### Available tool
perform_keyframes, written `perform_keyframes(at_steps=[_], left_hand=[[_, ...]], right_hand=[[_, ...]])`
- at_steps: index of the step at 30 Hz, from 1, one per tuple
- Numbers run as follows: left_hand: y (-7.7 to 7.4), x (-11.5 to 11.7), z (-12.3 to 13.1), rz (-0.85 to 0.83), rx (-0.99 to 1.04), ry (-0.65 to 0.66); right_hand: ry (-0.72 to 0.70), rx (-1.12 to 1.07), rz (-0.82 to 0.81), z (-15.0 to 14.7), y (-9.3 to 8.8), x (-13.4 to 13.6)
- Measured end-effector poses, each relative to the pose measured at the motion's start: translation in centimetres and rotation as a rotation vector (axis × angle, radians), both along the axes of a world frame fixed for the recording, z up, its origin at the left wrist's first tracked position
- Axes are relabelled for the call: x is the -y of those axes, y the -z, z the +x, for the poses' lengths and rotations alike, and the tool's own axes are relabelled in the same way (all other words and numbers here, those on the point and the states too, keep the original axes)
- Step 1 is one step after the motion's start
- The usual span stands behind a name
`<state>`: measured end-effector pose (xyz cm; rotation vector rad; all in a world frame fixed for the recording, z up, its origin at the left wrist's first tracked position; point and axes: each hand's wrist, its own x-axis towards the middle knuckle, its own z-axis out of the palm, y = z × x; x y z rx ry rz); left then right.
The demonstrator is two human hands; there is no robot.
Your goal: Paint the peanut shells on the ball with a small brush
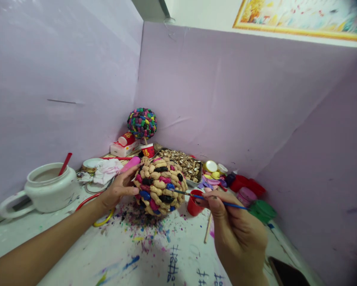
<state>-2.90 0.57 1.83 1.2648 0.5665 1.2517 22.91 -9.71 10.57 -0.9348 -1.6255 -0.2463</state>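
A ball covered in peanuts (160,184) stands over the paint-speckled table. Some of its shells are painted black, pink and blue; the others are bare tan. My left hand (120,188) grips the ball's left side, fingers behind it and thumb at the front. Between the thumb and fingers of my right hand (234,222) is a thin blue paintbrush (222,203), its tip touching a blue-painted peanut on the ball's front. Just behind the brush a red cup (194,208) stands on the table, its inside partly hidden by my fingers.
A finished-looking multicoloured ball (141,123) on a stick stands at the back. A tray of peanut shells (184,163) lies behind the ball. A white pot (51,190) with a red handle inside is left; green (261,210) and red containers are right, with a phone (287,272) nearer.
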Motion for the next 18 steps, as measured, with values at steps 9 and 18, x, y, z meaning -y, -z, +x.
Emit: perform_keyframes(at_steps=[9,18], left_hand=[[-0.35,0.18,0.06,0.003,-0.018,-0.008],[-0.61,0.35,0.25,-0.032,-0.033,-0.057]], right_hand=[[0.050,0.010,-0.019,0.75,-0.01,-0.22],[0.043,-0.048,-0.031,0.70,-0.45,-0.09]])
